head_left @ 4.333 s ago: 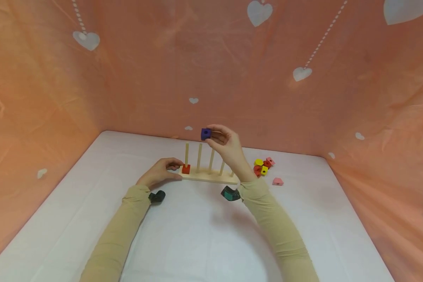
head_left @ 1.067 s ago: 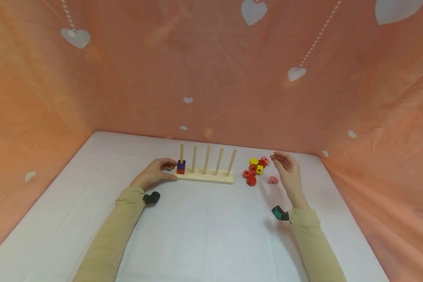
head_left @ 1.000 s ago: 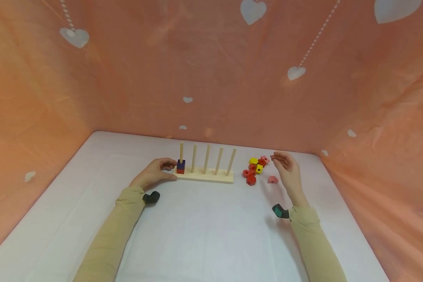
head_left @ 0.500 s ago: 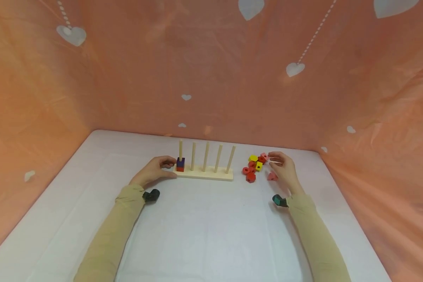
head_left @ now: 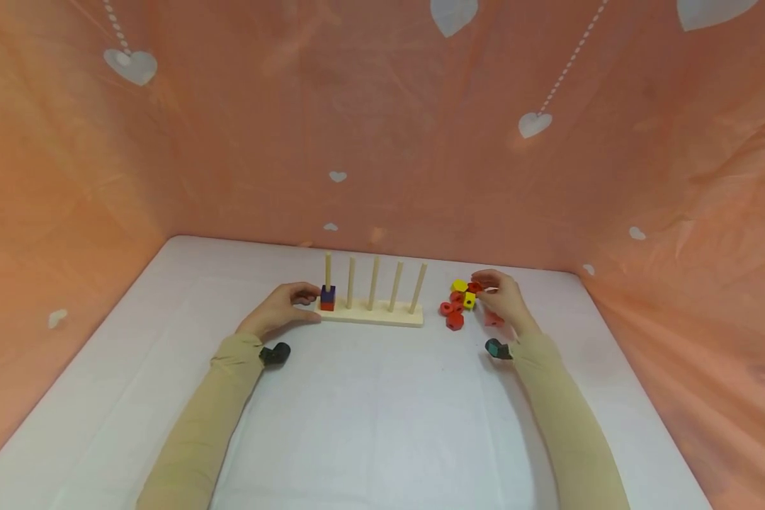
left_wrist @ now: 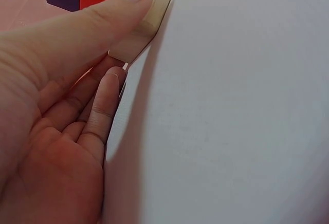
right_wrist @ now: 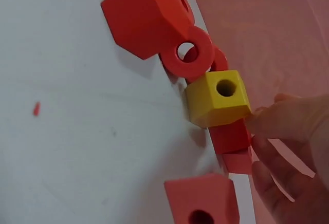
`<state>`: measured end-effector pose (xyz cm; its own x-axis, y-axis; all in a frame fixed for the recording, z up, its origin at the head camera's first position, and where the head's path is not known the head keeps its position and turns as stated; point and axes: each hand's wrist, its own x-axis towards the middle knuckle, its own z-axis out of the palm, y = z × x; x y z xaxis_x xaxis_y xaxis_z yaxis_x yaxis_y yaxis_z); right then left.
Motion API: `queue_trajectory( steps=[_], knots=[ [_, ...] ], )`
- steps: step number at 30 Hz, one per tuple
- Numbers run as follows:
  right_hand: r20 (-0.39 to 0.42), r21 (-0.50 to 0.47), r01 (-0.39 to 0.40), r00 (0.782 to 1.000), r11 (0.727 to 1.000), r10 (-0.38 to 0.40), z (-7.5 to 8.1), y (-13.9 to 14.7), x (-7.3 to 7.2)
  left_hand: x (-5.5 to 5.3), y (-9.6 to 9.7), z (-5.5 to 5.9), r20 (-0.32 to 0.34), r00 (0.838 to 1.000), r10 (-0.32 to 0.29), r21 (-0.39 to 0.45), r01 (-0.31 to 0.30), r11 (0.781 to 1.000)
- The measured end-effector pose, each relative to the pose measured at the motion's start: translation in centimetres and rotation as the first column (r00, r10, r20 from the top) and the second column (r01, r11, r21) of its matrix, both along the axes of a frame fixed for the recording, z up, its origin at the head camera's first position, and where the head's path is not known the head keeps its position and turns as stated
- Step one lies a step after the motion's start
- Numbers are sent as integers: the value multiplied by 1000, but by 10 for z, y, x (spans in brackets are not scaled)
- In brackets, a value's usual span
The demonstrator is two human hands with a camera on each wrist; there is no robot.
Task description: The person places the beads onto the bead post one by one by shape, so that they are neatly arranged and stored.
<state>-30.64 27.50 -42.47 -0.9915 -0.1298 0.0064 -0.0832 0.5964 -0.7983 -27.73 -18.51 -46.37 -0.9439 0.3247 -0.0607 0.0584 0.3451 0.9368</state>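
Note:
My left hand (head_left: 285, 308) grips the left end of a wooden peg board (head_left: 382, 314), thumb on its front edge and fingers behind. On the leftmost peg a dark blue cube (head_left: 328, 292) sits on top of a red cube (head_left: 327, 307); the other pegs are bare. My right hand (head_left: 505, 294) reaches over the right side of a pile of wooden beads. In the right wrist view its thumb tip is right at the corner of a yellow cube bead (right_wrist: 216, 106), its fingers apart beside a red bead (right_wrist: 231, 137) and a pink bead (right_wrist: 239, 162).
Left of the yellow cube lie red ring beads (right_wrist: 198, 62) and a larger red faceted bead (head_left: 455, 321). A yellow bead (head_left: 459, 285) lies at the back of the pile. Under my right wrist sits a separate pink bead (right_wrist: 205, 198). A pink curtain (head_left: 382, 142) hangs behind the white table (head_left: 357, 411).
The blue cube, earlier held up by my right hand, is now on the leftmost peg. My right hand then moved to the beads and leftward over them. My left hand keeps its hold.

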Motion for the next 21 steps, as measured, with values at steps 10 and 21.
queue_trajectory(
  steps=[10,21],
  knots=[
    [-21,63,-23,999,998,24,1,-2,-7,-3,-1,-1,-24,1000,-1,-21,0,1000],
    [43,101,12,999,995,-17,-4,0,-6,-1,0,-3,-21,1000,9,-4,-9,1000]
  ],
)
